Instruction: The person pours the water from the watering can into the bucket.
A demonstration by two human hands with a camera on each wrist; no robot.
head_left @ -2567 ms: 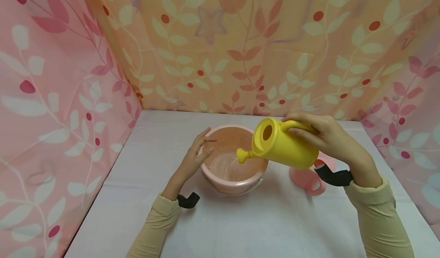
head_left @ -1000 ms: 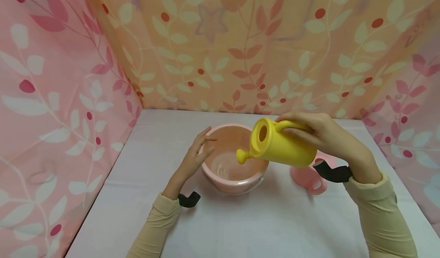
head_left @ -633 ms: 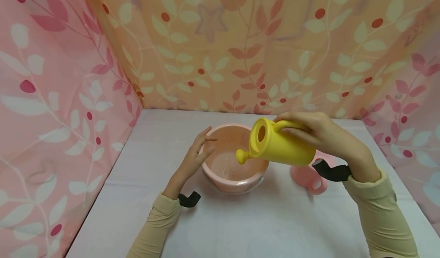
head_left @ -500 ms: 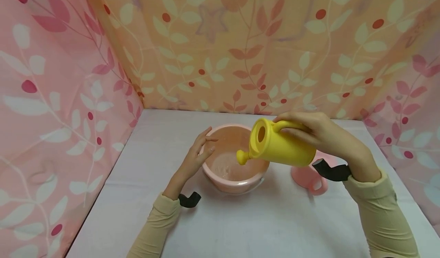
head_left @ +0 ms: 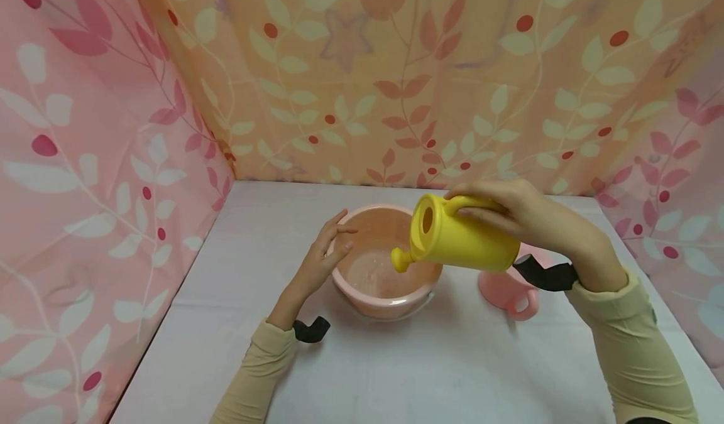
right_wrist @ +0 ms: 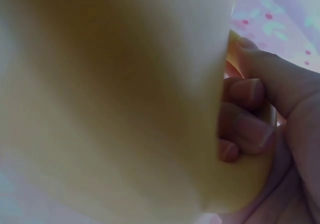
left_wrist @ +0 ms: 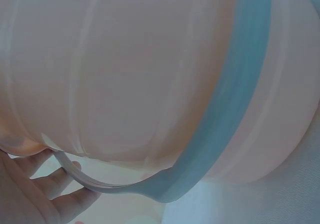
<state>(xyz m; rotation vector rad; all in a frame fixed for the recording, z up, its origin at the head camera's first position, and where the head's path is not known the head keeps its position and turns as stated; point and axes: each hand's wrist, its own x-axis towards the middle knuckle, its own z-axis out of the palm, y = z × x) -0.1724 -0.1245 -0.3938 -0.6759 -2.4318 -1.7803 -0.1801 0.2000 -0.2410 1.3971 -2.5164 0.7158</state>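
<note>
My right hand (head_left: 523,213) grips the loop handle of a yellow watering can (head_left: 472,242); in the right wrist view, curled fingers (right_wrist: 245,129) pass through the handle. The can is tipped left, its spout head over a round pink bucket (head_left: 390,298). Water with ripples lies in the bucket. At the bucket's left rim, my left hand (head_left: 319,257) holds on, thumb and a finger over the inner side. The left wrist view has other fingers (left_wrist: 70,201) outside, beside the thin bail handle (left_wrist: 165,186).
A pink object with a loop handle (head_left: 511,295) stands to the right, partly hidden by the watering can and right wrist. White cloth covers the table (head_left: 396,367). Leaf-patterned curtains (head_left: 351,97) enclose the back and both sides.
The right hand has risen slightly and shifted left, tipping the watering can a little further. Ripples in the bucket have changed. The left hand stays at the rim.
</note>
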